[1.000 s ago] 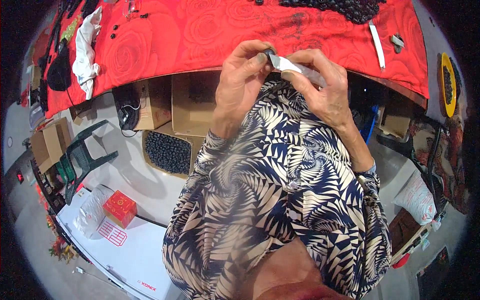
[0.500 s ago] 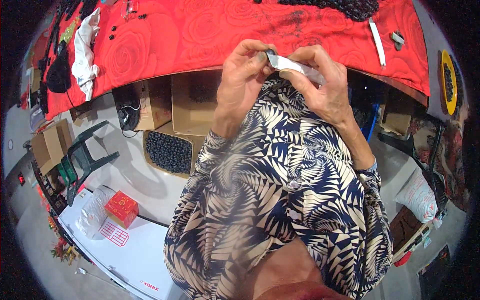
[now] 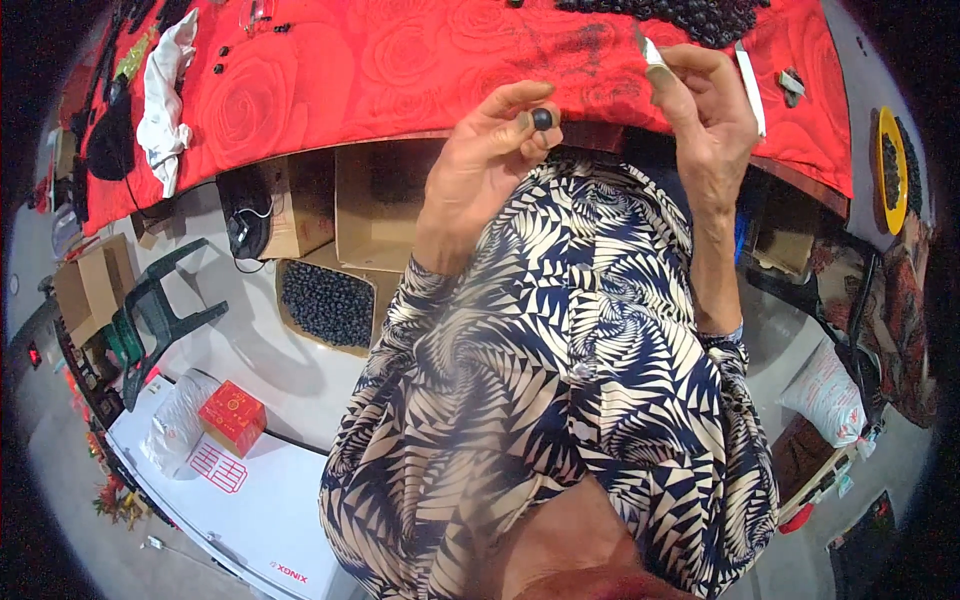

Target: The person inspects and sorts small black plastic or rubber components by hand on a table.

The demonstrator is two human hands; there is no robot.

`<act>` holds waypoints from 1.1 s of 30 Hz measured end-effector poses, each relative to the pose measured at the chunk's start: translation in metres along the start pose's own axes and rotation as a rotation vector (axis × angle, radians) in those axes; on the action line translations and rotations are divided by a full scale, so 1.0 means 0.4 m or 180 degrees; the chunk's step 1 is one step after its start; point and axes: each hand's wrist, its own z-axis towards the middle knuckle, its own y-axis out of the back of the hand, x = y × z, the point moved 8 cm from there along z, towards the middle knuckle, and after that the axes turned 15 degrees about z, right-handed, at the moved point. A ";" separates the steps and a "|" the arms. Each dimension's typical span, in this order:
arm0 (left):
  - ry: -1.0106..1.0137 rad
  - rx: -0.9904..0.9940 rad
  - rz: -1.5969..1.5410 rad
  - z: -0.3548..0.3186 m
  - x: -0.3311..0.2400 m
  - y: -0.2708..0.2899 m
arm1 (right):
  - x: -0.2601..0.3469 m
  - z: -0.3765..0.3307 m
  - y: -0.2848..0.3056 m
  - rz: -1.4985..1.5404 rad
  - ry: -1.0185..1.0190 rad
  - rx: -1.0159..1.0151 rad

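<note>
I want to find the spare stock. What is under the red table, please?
Under the red table stand open cardboard boxes, and a tray of dark beads lies on the floor. The patterned shirt covers the space further right.

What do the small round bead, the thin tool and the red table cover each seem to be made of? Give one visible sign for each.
Small round bead in the left hand: probably wood, seed or plastic; dark, with a faint sheen.
Thin tool in the right hand: likely metal; pale, flat and reflective.
Red table cover: woven or pressed fabric; matte, with a rose pattern and a draped edge.
</note>
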 end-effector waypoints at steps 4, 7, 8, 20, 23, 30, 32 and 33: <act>0.0096 -0.0265 0.0065 0.006 0.009 0.004 | -0.075 -0.018 -0.003 0.0960 -0.0730 0.0098; -0.0020 -0.0098 -0.0157 0.010 0.004 -0.002 | -0.101 -0.033 -0.022 0.1299 -0.1097 0.0166; -0.0038 -0.0100 -0.0150 0.013 0.003 -0.003 | -0.099 -0.031 -0.029 0.1306 -0.1089 0.0182; -0.0415 -0.0445 0.0465 -0.019 -0.027 -0.021 | -0.107 -0.066 -0.086 0.1313 -0.1279 0.0372; -0.0681 -0.0513 0.0576 -0.023 -0.084 -0.012 | -0.106 -0.073 -0.079 0.1327 -0.1374 0.0339; -0.2024 -0.1372 0.3177 0.031 -0.472 -0.009 | -0.104 -0.070 -0.068 0.1395 -0.1330 0.0275; -0.2531 -0.1815 0.4506 0.076 -0.590 -0.049 | -0.103 -0.069 -0.067 0.1411 -0.1274 0.0340; -0.2856 -0.1868 0.5025 0.113 -0.633 -0.043 | -0.101 -0.069 -0.069 0.1445 -0.1239 0.0325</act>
